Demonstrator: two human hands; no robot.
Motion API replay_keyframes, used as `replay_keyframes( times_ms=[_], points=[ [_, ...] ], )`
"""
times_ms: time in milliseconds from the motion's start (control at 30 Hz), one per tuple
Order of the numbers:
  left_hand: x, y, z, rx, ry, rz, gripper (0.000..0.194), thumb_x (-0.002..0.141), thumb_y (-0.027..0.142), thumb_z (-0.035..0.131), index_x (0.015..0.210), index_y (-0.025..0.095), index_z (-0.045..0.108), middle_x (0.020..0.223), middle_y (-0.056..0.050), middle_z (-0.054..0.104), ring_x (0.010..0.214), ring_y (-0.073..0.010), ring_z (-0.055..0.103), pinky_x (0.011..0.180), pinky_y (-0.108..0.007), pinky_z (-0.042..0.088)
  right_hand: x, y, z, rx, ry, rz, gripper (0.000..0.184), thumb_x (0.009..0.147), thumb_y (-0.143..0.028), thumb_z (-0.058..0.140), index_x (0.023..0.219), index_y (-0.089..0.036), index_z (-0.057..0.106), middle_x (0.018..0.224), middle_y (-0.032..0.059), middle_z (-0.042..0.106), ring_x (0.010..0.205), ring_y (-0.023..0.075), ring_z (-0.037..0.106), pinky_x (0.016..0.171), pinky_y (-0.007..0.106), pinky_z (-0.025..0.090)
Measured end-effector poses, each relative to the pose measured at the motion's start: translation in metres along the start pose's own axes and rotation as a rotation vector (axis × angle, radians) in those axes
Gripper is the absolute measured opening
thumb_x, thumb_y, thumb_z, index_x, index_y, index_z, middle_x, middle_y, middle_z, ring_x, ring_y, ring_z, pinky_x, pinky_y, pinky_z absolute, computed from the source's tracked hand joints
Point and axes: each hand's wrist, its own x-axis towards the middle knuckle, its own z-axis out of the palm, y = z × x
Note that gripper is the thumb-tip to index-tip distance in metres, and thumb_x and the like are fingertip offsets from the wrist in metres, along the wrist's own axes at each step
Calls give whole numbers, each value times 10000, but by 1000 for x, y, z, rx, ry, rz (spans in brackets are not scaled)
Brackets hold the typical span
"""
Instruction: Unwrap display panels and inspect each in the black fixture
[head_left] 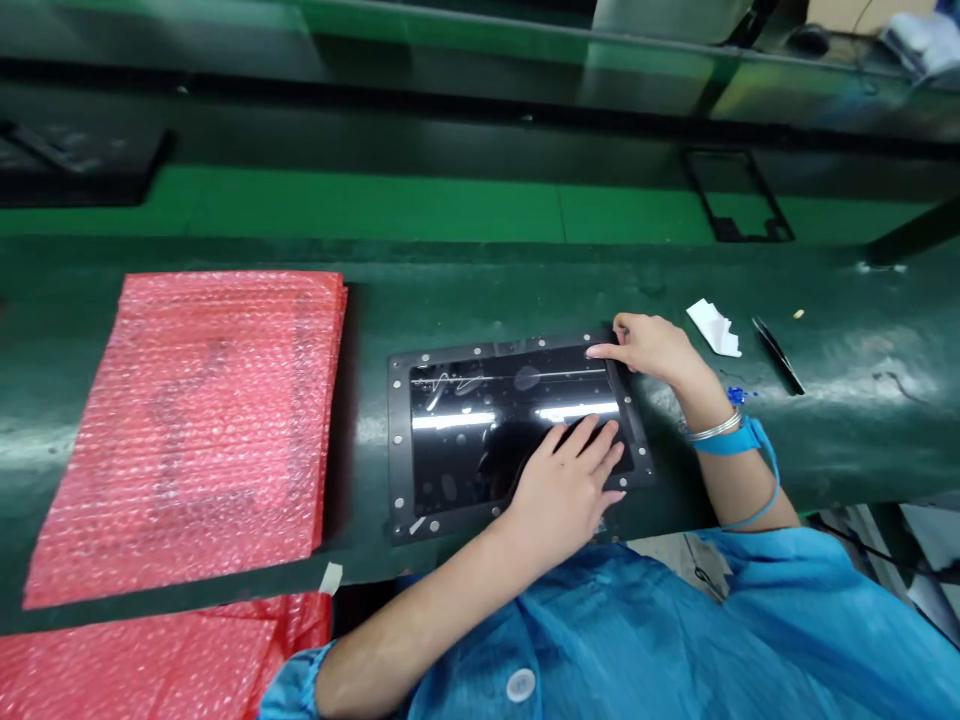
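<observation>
A black framed screen panel with a glossy glass face lies flat on the dark green bench. My left hand rests flat on the glass near its lower right corner, fingers stretched out. My right hand sits at the panel's upper right corner, fingers curled, with the forefinger pressing along the top of the frame. A blue wrist strap and a metal bangle circle my right wrist.
A stack of red bubble-wrap sheets lies to the left, with more below the bench edge. A white scrap and black tweezers lie right of the panel. An empty black frame sits on the green conveyor behind.
</observation>
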Motion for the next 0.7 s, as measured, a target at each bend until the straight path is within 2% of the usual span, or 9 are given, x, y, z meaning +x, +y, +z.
replay_keyframes(
  times_ms=[33,100,233,333,433,533,600,700],
  points=[
    [2,-7,-6,-8,-6,12,433,1027,398,474,1352,158,628,1479,-106,574,1391,-282,492,1127,-445,410,-3,1,3,10,34,-9,486,800,-666,679,717,-238,465,659,12,615,639,190,557,594,295,275],
    [8,-25,-17,-11,33,-51,416,1005,380,518,1352,177,624,1441,-124,601,1334,-286,530,1095,-451,422,-7,2,8,26,92,-24,480,817,-661,666,722,-238,460,713,21,630,673,197,567,601,295,267],
    [22,-61,-19,41,291,-409,450,964,223,514,1410,181,559,1319,-147,643,1328,-335,486,1140,-553,316,-11,4,14,173,183,13,438,861,-601,634,687,-236,466,690,22,624,680,199,565,604,291,266],
    [26,-74,-18,70,381,-472,424,956,288,531,1357,161,582,1224,-156,650,1288,-369,478,1140,-594,277,-11,4,16,265,240,39,411,857,-574,628,673,-240,475,631,12,603,655,194,558,599,288,288],
    [23,-74,-30,104,426,-478,329,964,361,533,1215,175,638,1126,-144,662,1206,-364,512,1110,-593,295,-14,1,18,539,276,-10,413,762,-602,697,680,-243,511,572,-16,572,610,172,532,613,285,338],
    [16,-66,-48,88,468,-492,267,971,365,522,1119,177,642,1042,-125,679,1109,-331,551,1067,-555,336,-21,-5,22,862,213,-102,468,675,-684,719,708,-227,623,586,-21,588,608,158,529,626,281,396],
    [9,-60,-58,32,506,-496,229,967,336,520,1090,179,635,1021,-109,694,1065,-304,570,1053,-523,353,-26,-10,23,946,169,-135,555,650,-766,684,688,-213,661,610,-9,613,615,159,548,610,278,427],
    [-5,-56,-70,-104,567,-487,176,965,280,505,1065,204,628,1011,-72,722,1020,-256,598,1074,-484,349,-33,-16,26,1029,135,-151,662,660,-860,598,582,-203,619,555,10,600,558,167,562,544,287,460]
  ],
)
